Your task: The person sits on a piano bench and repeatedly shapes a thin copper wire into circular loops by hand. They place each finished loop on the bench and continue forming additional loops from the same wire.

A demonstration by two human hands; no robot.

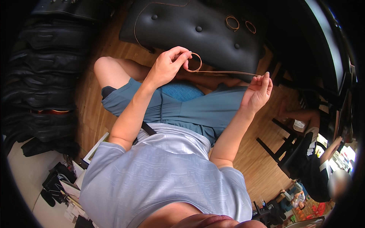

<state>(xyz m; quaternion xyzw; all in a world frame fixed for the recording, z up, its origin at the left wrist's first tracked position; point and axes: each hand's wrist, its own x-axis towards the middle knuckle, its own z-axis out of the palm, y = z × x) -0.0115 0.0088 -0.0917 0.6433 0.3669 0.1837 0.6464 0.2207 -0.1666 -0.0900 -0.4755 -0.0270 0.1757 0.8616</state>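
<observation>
My left hand (170,64) pinches a small bronze-coloured coil of string (199,57) near the middle of the view, above my lap. A length of string (224,72) runs from the coil to the right, where my right hand (258,91) holds it between bent fingers, palm turned up. Beyond my hands, on a black tufted bench (175,26), lie two similar coils (232,28) (250,27) at the right, and a loose thin string (135,22) drapes over its left part and down the front side.
Black padded cases (45,76) stand in a row at left, papers (70,188) lower left. I sit on a blue cushion (182,91) on the wooden floor (247,159). A large black piano-like body (315,45) is at right; a person (304,155) sits below it, others (294,197) farther off.
</observation>
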